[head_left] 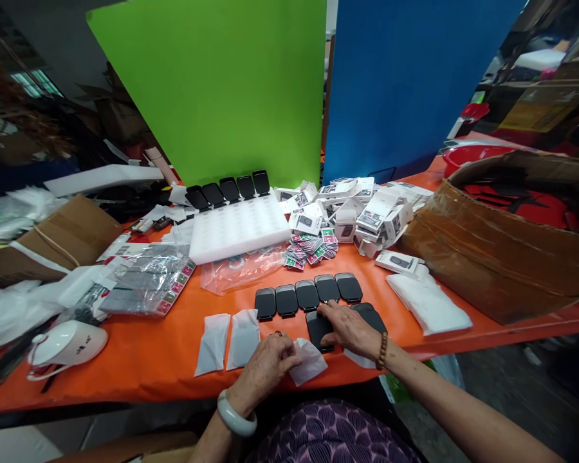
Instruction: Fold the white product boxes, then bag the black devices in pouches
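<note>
My left hand (270, 360) is closed with its fingertips pinching the edge of a small white translucent pouch (311, 363). My right hand (350, 328) has its thumb and fingers on a black flat rounded-corner device (317, 325), just beyond the pouch. Under my right forearm, part of another white pouch (359, 359) shows, and a second black device (370, 316) lies beside that hand. A row of several black devices (307, 296) lies behind both hands. Left of my left hand are two white pouches (213, 344), looking filled with something dark.
A white foam block (241, 228) has several black devices (229, 190) standing behind it. Piled small white boxes (361, 212) and printed cards (311, 249) are at the back. A cardboard box (502, 257) and a stack of white pouches (431, 305) stand right; a white cup (70, 344) lies left.
</note>
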